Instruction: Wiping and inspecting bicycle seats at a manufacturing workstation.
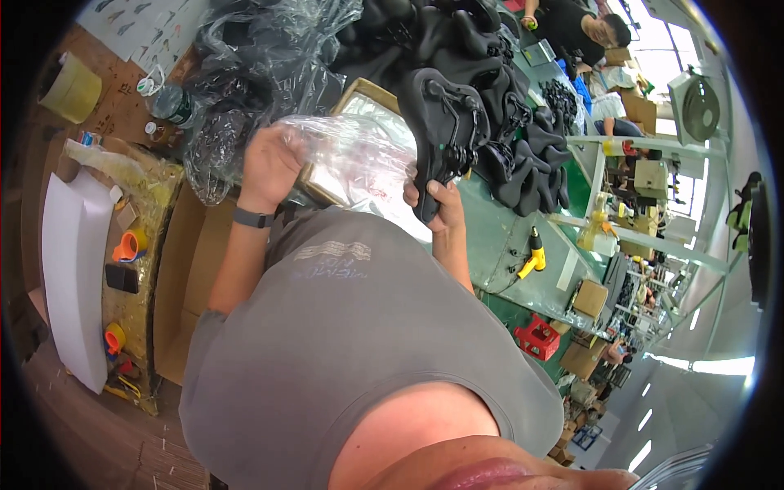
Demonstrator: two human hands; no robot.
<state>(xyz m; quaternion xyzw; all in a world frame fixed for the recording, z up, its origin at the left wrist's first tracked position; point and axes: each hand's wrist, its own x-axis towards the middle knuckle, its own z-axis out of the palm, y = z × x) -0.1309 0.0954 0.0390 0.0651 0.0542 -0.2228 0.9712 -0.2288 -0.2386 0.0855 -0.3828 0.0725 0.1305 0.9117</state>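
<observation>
My left hand grips a clear plastic bag that spreads out toward the right. My right hand holds a black bicycle saddle by its narrow end, underside and rails facing me. The saddle sits right at the bag's edge, above a green bench. A dark band is on my left wrist. My grey shirt fills the lower middle of the view.
A heap of black saddles covers the bench behind. Bagged saddles lie at upper left. A cardboard box stands left, beside tape rolls. A yellow heat gun lies right. Another person works at the far end.
</observation>
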